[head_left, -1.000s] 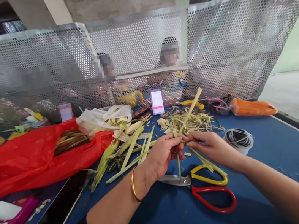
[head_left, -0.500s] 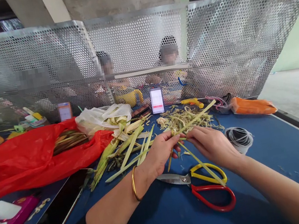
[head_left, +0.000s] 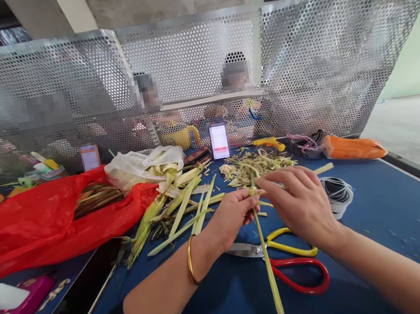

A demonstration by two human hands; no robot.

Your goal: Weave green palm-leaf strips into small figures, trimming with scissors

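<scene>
Pale green leaf strips are crossed together at my fingertips, near the middle of the view. My left hand (head_left: 234, 215), with a gold bangle on the wrist, pinches them where they cross. From that crossing one long leaf strip (head_left: 269, 271) hangs toward me. My right hand (head_left: 301, 200) is closed, its thumb and forefinger at the crossing on a strip; its other fingers are curled and partly hide it. A strip end pokes out to the right behind this hand. Below both hands lie scissors (head_left: 304, 286) with one red and one yellow handle, partly behind the hanging strip.
Loose leaf strips (head_left: 181, 213) and a pile of clippings (head_left: 259, 162) lie beyond my hands. A red plastic bag (head_left: 35, 225), a dark phone (head_left: 80, 296) and a purple power strip (head_left: 35, 296) are left; a wire spool (head_left: 339, 196) is right. A perforated metal screen (head_left: 191, 52) stands behind.
The long strip that slanted down to the right over the scissors now hangs nearly straight toward me. My right hand has turned and its fingers have risen. My left hand holds its place.
</scene>
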